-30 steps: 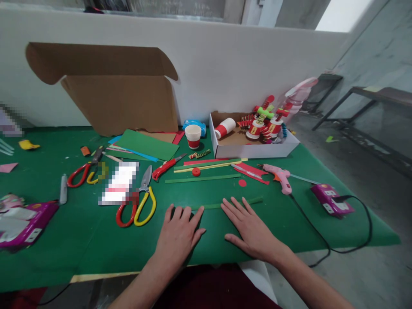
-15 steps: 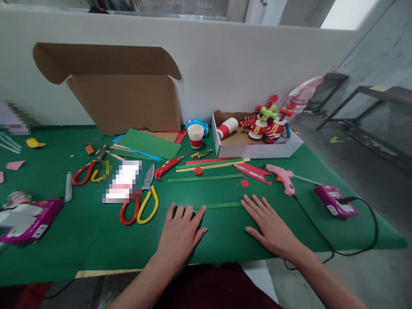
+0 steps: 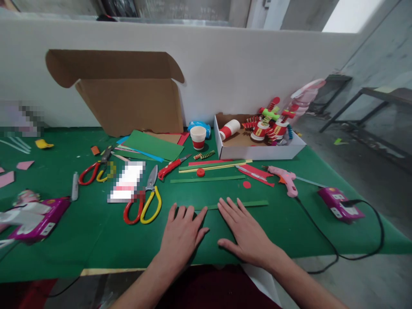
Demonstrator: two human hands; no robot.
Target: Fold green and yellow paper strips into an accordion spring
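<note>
One garment [image 3: 209, 286], dark maroon, at the lap, cut unclear. Two forearms, left [image 3: 146, 279] and right [image 3: 299, 274], bare. Left grip [image 3: 183, 231] and right grip [image 3: 246, 234]: bare hands, slim fingers.

Left hand [image 3: 180, 229] and right hand [image 3: 246, 231] side by side, palm down, fingers [image 3: 232, 211] forward, thumbs [image 3: 202, 235] inward.

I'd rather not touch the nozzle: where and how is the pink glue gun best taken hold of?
Probably by the handle, with the right hand coming from the near side. The pink glue gun lies on its side, its handle angled toward the person, while the nozzle points left and a thin stick juts to the right.
</note>
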